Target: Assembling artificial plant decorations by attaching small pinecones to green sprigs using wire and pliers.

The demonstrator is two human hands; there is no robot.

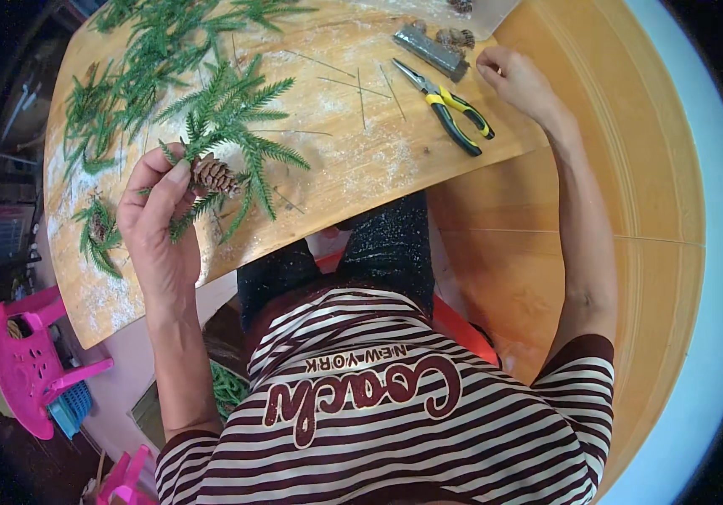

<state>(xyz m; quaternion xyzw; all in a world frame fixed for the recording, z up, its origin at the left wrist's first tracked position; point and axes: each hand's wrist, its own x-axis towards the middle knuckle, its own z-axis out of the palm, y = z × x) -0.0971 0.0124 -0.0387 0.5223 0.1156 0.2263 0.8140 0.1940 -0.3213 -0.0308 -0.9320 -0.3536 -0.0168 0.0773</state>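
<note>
Striped shirt (412, 421) sat nearest the camera, below the pliers (454, 108). Left to right: small coned sprig (99, 229) and green foliage pile (147, 63), both well left of pliers. Nearer, still left of pliers: left hand (159, 198), thumb and fingers clamped on pine sprig (248, 118), brown cone (214, 175) just past the thumb, on the pliers side. Step looked like fitting cone to sprig; couldn't tell if fixed. Next move probably called for a strand at the stem, pinch steady. Thin strands (361, 97) lay just left of pliers, dark block (431, 55) just beyond. Right hand (517, 82) right of pliers, fingers curled; couldn't tell if holding anything.
</note>
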